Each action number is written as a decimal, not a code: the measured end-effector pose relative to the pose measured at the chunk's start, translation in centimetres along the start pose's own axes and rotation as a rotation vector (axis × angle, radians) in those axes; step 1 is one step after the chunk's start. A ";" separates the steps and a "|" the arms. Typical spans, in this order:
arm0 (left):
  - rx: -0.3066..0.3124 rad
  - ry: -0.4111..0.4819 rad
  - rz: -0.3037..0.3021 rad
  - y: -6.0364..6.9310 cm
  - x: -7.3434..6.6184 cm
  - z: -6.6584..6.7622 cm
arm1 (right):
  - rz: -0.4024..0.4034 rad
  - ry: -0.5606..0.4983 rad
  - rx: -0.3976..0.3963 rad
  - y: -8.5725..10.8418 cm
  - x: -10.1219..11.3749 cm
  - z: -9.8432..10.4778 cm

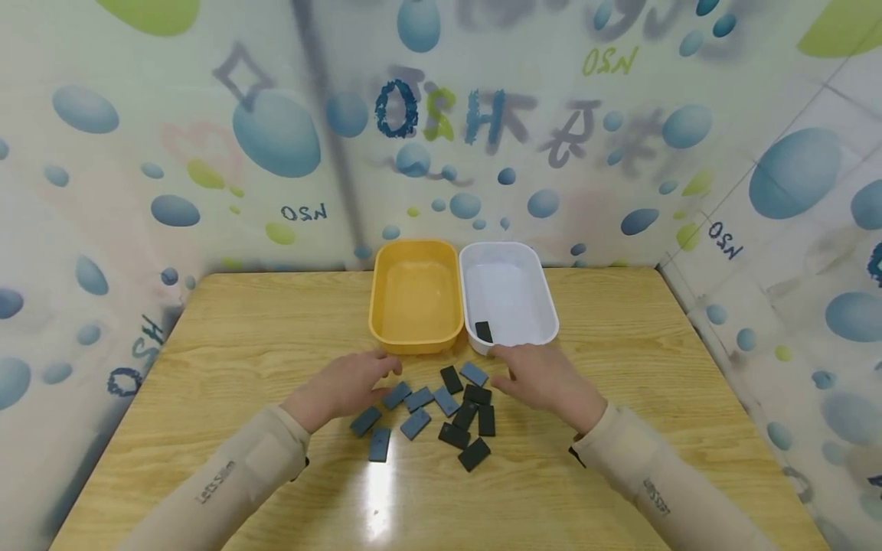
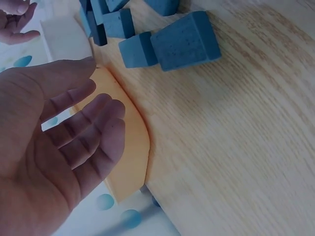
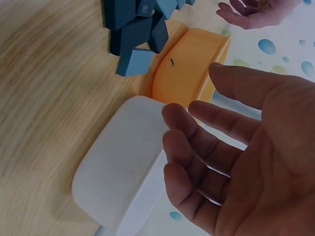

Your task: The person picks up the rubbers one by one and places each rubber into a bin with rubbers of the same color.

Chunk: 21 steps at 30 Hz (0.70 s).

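My left hand [image 1: 354, 383] hovers over the left edge of a group of small rectangular blocks, its fingers loosely bent and holding nothing. Several blue blocks [image 1: 416, 423] lie under and beside it. My right hand [image 1: 540, 379] is at the near edge of a white bin [image 1: 513, 295], with relaxed fingers and nothing between them in the right wrist view. Several black blocks [image 1: 454, 435] lie to its left, along with a blue block [image 1: 474, 373]. One black block [image 1: 484, 331] rests inside the white bin's near left corner.
A yellow bin [image 1: 416, 302] stands against the white bin's left side, near the table's back edge. The wooden table [image 1: 276, 314] meets a patterned wall covering [image 1: 441, 184] at the back. Another patterned wall runs along the right side.
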<state>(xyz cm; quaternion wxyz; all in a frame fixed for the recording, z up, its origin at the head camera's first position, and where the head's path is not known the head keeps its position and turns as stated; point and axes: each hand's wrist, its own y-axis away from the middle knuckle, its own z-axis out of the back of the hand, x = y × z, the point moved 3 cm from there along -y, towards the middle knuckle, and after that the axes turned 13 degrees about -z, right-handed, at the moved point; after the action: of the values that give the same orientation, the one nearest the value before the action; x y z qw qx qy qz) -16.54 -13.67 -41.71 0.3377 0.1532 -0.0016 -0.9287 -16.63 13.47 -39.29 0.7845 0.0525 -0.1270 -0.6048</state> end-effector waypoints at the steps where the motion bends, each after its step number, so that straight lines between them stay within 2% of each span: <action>1: 0.006 -0.001 0.003 0.0 0.0 -0.1 | 0.004 -0.004 -0.003 0.0 0.0 -0.2; 10: 0.025 -0.041 -0.007 -0.3 -0.1 -1.1 | 0.048 -0.011 -0.025 0.4 0.0 -1.6; 21: 0.017 -0.057 -0.040 -0.8 -0.2 -1.9 | 0.044 -0.042 -0.006 0.5 0.0 -2.6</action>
<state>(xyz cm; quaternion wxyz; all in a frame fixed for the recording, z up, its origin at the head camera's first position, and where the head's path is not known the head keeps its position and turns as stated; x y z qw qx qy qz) -16.39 -12.75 -43.51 0.3176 0.1297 -0.0161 -0.9392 -15.44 13.46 -41.68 0.7948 0.0345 -0.1429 -0.5888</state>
